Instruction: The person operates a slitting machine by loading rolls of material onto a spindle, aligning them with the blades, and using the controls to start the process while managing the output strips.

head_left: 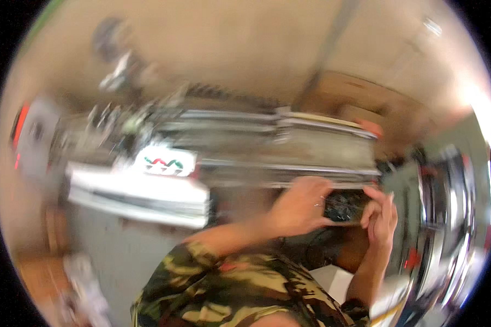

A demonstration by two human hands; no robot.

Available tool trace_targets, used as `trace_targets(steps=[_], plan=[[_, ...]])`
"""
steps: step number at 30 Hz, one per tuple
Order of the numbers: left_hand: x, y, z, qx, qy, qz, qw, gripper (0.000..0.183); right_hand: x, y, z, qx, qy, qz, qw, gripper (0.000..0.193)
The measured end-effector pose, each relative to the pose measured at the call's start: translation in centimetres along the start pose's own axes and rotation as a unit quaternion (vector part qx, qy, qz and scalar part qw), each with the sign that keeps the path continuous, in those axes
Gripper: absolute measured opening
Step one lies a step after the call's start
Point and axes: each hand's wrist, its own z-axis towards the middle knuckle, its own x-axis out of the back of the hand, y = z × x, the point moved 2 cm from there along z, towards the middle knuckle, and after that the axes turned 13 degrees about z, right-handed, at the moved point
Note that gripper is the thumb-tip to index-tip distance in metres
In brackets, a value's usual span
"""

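Observation:
A flat, dark rectangular thing [343, 206], shaped like a phone held sideways, is between my two hands. Its surface is glossy with pale specks; blur hides what they are. My left hand [304, 206] grips its left end, with something small and shiny at a finger. On the other end, my right hand [381, 213] has its fingers bent around the edge, one finger pointing up. Both hands are in front of a long machine [327, 147] with metal rails, near its right end.
A bright white panel [136, 191] with a coloured mark juts toward me on the left. Cardboard boxes [360, 98] stand behind the machine at the back right. A rack of metal and dark parts [447, 201] is at the far right. Brown cartons [41, 278] sit at lower left.

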Motion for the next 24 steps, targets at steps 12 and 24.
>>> trace_targets(steps=[12, 24], plan=[[13.3, -8.2, -21.2, 0.296, 0.013, 0.021, 0.955, 0.026, -27.9, 4.9, -5.1, -0.197, -0.306, 0.078, 0.928, 0.065], [24.5, -10.7, -30.7, 0.363, 0.079, 0.244, 0.896, 0.009, -36.6, -1.6, 0.8, 0.316, -0.453, -0.318, 0.771, 0.058]])
